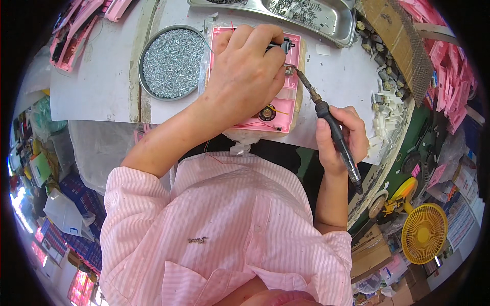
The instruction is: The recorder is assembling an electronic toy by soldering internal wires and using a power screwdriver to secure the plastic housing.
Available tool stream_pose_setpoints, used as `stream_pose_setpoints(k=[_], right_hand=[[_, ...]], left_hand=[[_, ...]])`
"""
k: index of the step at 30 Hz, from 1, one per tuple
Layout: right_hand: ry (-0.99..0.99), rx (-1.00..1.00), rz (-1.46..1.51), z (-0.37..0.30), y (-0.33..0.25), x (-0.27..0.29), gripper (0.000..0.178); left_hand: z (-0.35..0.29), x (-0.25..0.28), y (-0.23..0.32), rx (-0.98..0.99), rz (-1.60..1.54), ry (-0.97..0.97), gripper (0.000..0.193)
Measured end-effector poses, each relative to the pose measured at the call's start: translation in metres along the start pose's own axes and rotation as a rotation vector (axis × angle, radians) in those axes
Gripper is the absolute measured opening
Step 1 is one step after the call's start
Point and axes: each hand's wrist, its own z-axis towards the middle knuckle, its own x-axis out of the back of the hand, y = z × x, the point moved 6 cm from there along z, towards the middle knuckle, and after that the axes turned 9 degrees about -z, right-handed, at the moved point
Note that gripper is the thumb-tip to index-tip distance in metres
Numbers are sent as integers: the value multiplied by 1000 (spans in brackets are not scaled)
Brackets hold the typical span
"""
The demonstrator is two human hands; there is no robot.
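Note:
A shallow pink plastic casing [287, 111] lies on a pale block near the table's front edge. My left hand [245, 71] rests over it with fingers bent down, and what they pinch, if anything, is hidden beneath. A soldering iron [334, 125] with a dark handle is gripped in my right hand [357, 142]. Its tip meets a small metal part [290, 70] in the casing, close to my left fingertips. Toward the casing's near end sits a round dark speaker-like part [266, 113] with a yellow wire. A black part [288, 45] shows past my left knuckles.
Left of the casing stands a round tin [141, 71] full of small silvery screws or pins. A compartmented metal tray [348, 35] holds small metal pieces. Small motors [389, 76] and white plastic parts [390, 117] line the right edge beside cardboard [395, 30]. Pink mouldings [446, 76] are heaped beyond.

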Motion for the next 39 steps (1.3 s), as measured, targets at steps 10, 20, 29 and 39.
stream_pose_setpoints(k=[10, 20, 29, 39], right_hand=[[-9, 249, -146, -2, -9, -7, 31], [30, 261, -189, -8, -11, 11, 31], [35, 218, -160, -4, -11, 17, 30], [156, -7, 151, 11, -9, 14, 29]], left_hand=[[-1, -1, -1, -8, 11, 0, 12], [-2, -2, -1, -22, 22, 15, 10], [-3, 28, -7, 65, 43, -133, 26], [3, 64, -32, 61, -258, -199, 7]])
